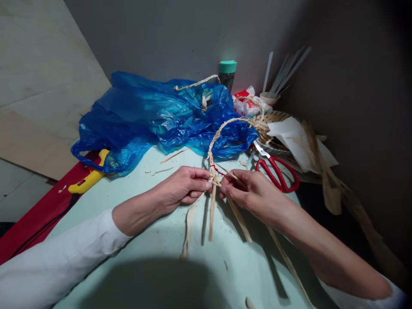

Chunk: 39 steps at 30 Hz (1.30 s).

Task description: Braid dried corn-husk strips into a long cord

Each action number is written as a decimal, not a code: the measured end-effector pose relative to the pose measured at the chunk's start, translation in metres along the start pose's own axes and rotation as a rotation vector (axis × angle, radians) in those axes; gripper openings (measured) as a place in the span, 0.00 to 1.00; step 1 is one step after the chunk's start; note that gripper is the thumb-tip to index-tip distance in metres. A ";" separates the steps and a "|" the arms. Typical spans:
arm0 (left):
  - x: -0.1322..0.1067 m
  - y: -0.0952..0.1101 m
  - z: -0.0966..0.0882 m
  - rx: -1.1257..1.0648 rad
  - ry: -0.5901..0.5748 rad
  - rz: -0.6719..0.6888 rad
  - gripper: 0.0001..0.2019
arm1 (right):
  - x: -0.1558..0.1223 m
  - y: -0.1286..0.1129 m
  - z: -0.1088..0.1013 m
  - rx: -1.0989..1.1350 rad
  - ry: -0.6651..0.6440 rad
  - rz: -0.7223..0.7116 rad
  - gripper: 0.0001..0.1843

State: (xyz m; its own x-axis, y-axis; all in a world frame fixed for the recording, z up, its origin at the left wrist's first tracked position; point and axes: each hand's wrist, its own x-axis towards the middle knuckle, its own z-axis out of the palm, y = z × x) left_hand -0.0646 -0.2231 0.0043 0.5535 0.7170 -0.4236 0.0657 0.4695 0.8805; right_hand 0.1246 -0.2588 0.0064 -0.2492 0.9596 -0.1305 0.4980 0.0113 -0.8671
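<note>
A pale straw braid (215, 139) curves down from the basket to the middle of the table, with a red thread (217, 170) around it near its lower end. My left hand (189, 185) pinches this end from the left, fingers closed. On the other side my right hand (247, 189) grips a loose straw strand (232, 175) between thumb and fingers, close to the braid. Several flat strands hang below both hands, one straight down the middle (212, 214). The fingertips partly hide where the strands cross.
A blue plastic bag (138, 116) spreads along the back. Red-handled scissors (273, 168) lie right of my hands, before a woven basket (280, 116) with white paper (298, 139). A yellow-handled tool (86, 181) lies left. A green-lidded jar (228, 73) stands behind by the wall.
</note>
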 end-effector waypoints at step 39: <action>0.000 -0.004 0.009 0.431 0.137 0.140 0.12 | 0.011 0.005 0.012 -0.015 0.127 -0.045 0.17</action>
State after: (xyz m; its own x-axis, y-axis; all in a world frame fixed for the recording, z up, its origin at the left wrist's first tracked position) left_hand -0.0577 -0.2293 0.0029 0.4688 0.8331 -0.2934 0.3532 0.1276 0.9268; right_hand 0.1146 -0.2515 -0.0048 -0.1648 0.9859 -0.0284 0.5008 0.0589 -0.8635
